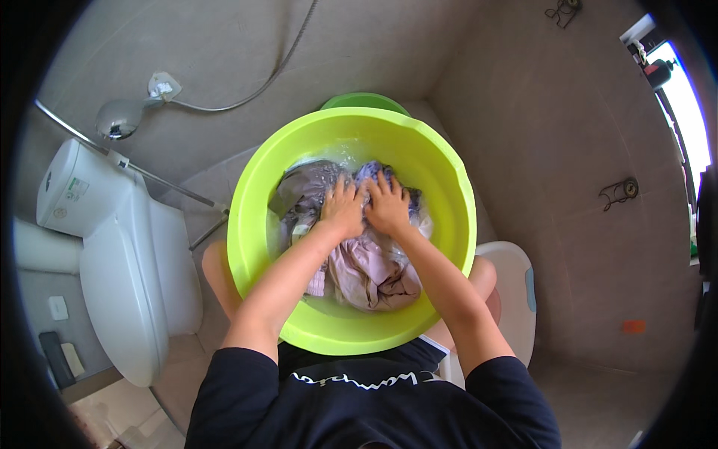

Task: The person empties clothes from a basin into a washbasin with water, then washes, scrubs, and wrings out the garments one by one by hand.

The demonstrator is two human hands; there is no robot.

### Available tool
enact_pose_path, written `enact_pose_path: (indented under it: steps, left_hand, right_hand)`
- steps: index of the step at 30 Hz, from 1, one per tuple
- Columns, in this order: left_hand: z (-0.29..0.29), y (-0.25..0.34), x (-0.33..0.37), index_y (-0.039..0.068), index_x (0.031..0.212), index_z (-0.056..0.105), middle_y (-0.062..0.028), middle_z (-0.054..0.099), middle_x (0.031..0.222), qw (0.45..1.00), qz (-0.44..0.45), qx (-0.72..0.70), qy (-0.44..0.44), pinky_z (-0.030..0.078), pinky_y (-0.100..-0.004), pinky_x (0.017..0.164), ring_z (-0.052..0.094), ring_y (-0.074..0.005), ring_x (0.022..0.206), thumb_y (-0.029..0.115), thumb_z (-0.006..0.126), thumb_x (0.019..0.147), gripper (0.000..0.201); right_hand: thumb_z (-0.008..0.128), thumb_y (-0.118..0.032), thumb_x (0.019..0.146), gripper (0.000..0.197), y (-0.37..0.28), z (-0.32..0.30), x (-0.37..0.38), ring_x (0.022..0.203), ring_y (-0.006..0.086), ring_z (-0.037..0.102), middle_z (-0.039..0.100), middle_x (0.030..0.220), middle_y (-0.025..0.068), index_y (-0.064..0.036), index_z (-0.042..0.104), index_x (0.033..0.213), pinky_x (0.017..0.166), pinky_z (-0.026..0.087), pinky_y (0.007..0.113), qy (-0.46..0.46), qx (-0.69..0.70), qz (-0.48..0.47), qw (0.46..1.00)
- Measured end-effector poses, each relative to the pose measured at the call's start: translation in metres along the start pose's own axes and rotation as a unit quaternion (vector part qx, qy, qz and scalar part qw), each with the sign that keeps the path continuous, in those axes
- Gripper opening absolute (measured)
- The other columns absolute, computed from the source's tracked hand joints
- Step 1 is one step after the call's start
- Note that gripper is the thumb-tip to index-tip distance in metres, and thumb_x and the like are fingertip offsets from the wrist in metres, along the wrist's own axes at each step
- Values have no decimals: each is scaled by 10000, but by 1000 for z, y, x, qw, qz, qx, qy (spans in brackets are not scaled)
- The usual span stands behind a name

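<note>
A large lime-green basin (pixel 441 172) stands between my knees, with wet clothes and some soapy water in it. My left hand (pixel 344 211) lies on the clothes with its fingers stretched forward, beside a grey garment (pixel 303 183). Close on its right, my right hand (pixel 388 207) presses down with fingers spread, its tips on a blue-violet patterned cloth (pixel 372 170). A pale pink garment (pixel 366 273) is bunched on the near side, below both wrists. Neither hand is closed round any cloth. The undersides of the fingers and the lower layers of laundry are hidden.
A white toilet (pixel 123 262) stands at the left, with a metal rail (pixel 161 179) beside it. The shower head (pixel 120 118) and its hose hang on the far wall. Behind the basin shows a darker green tub (pixel 366 99); a white tub (pixel 512 288) sits by my right knee.
</note>
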State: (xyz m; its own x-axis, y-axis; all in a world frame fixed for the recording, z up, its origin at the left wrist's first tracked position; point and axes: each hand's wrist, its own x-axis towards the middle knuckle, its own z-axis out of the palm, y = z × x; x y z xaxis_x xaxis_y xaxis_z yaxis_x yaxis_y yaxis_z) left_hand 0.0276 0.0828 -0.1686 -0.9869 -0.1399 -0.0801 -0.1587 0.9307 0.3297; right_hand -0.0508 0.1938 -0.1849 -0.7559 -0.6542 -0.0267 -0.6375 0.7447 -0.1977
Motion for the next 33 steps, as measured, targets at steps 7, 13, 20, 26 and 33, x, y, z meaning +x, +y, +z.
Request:
enact_pose_path:
  steps: [7, 13, 20, 26, 33]
  left_hand:
    - [42, -22, 28, 45, 1141, 559, -209, 471, 1238, 995, 18, 17, 99, 316, -442, 1001, 403, -361, 1183, 119, 555, 729, 419]
    - [17, 10, 37, 74, 959, 630, -206, 487, 1213, 933, -15, -264, 246, 306, -450, 996, 409, -408, 1140, 199, 588, 682, 307]
    - [-36, 66, 10, 82, 877, 599, -176, 491, 1200, 923, 61, -188, 331, 339, -462, 929, 434, -382, 1099, 229, 645, 642, 281]
    - [-45, 55, 23, 137, 1086, 581, -121, 581, 1146, 954, 24, -224, 199, 363, -536, 975, 520, -270, 1099, 406, 591, 797, 395]
    - [-48, -13, 45, 73, 1059, 558, -217, 622, 890, 919, -10, -344, 193, 451, -429, 746, 585, -393, 853, 297, 500, 797, 350]
  right_hand:
    - [516, -92, 735, 386, 38, 30, 23, 1038, 321, 533, 588, 1100, 136, -89, 569, 1118, 910, 416, 366, 148, 217, -47, 964]
    - [474, -440, 888, 441, 31, 0, 35, 811, 223, 619, 627, 954, 104, -48, 568, 1067, 774, 511, 355, -93, 862, 264, 422]
    - [420, -373, 937, 347, 32, -19, 40, 746, 195, 607, 610, 857, 87, -66, 580, 942, 699, 527, 315, -225, 913, 5, 341]
    - [507, -274, 900, 230, 20, -14, 29, 787, 162, 588, 609, 892, 48, -73, 595, 966, 722, 489, 277, -33, 840, 17, 541]
    - [551, -326, 809, 437, 31, -42, 23, 907, 346, 597, 608, 1039, 177, -49, 546, 1147, 819, 463, 409, 25, 476, 123, 871]
